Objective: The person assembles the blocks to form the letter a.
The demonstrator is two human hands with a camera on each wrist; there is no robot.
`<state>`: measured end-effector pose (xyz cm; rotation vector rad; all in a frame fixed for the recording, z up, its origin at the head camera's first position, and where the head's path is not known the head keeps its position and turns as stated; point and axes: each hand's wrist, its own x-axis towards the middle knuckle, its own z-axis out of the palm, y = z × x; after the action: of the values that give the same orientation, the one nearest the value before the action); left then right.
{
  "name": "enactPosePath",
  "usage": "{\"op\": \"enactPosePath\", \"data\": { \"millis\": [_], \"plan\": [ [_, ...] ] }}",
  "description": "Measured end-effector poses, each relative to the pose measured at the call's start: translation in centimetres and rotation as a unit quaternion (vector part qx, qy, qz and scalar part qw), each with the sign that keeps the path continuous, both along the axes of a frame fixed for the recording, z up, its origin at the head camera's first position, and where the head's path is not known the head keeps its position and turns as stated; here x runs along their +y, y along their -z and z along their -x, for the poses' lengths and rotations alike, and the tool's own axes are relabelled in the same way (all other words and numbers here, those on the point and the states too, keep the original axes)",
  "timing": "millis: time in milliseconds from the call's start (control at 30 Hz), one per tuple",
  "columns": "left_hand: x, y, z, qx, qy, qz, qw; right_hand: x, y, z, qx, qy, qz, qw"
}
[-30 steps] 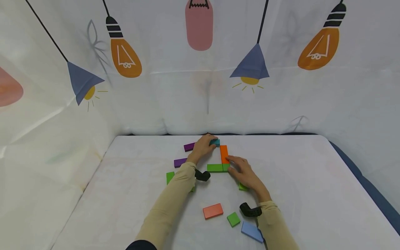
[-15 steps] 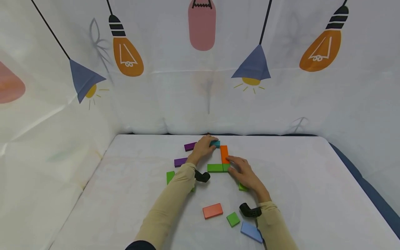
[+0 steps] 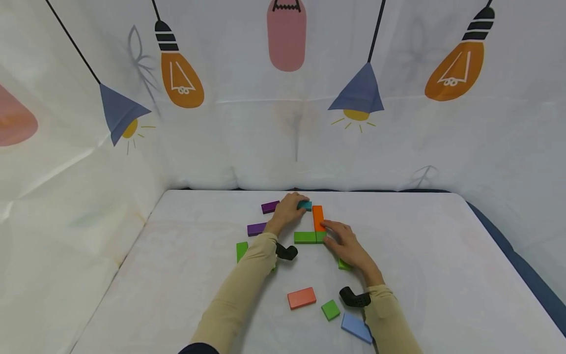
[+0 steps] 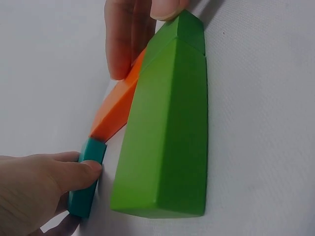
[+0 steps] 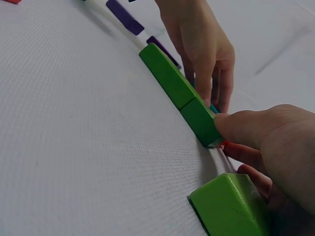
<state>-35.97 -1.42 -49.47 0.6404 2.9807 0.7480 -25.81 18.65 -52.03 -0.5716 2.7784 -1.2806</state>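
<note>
Risk sits mainly at the joint where the teal block (image 3: 304, 204) meets the far end of the orange block (image 3: 317, 218): your left hand (image 3: 286, 211) has thumb and fingers (image 4: 78, 173) pinched round the teal piece, and any sideways pressure there would, in my judgement, push the orange bar askew and open the corner it makes with the long green block (image 3: 305, 237). Your right hand (image 3: 347, 247) lies with fingers nearly straight, its tips touching the orange bar and the small green block (image 3: 320, 236) at the corner; it grips nothing, so it only steadies, and too firm a press could slide the pieces on the smooth cloth of the tabletop (image 3: 420, 255). The teal block lies flat at the far middle of the tabletop, touching or just off the orange bar's far end; the left wrist view shows them end to end, though I cannot tell whether a gap remains. Its long axis appears to run left to right across the head view, roughly crosswise to the orange bar, which points away from you. The green pair runs left to right at the orange bar's near end. Another green block (image 3: 344, 265) lies half hidden under your right hand and could be dragged if that wrist shifts. Two purple blocks (image 3: 269, 207) lie just beside your left wrist, within reach of an accidental knock.
</note>
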Motion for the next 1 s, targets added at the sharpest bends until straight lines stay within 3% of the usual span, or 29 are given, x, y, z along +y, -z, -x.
{"op": "enactPosePath", "data": {
  "millis": [333, 733, 1000],
  "plan": [
    [0.0, -0.3, -0.7, -0.012, -0.004, 0.001, 0.9999, 0.0, 0.0, 0.0, -0.001, 0.002, -0.006, 1.0],
    [-0.3, 0.3, -1.6, 0.021, -0.011, 0.009, 0.9997, -0.2, -0.1, -0.3, 0.002, 0.003, -0.007, 1.0],
    [-0.1, 0.3, -1.9, 0.016, -0.009, 0.015, 0.9997, -0.1, 0.0, -0.4, 0.01, 0.001, -0.001, 1.0]
  ]
}}
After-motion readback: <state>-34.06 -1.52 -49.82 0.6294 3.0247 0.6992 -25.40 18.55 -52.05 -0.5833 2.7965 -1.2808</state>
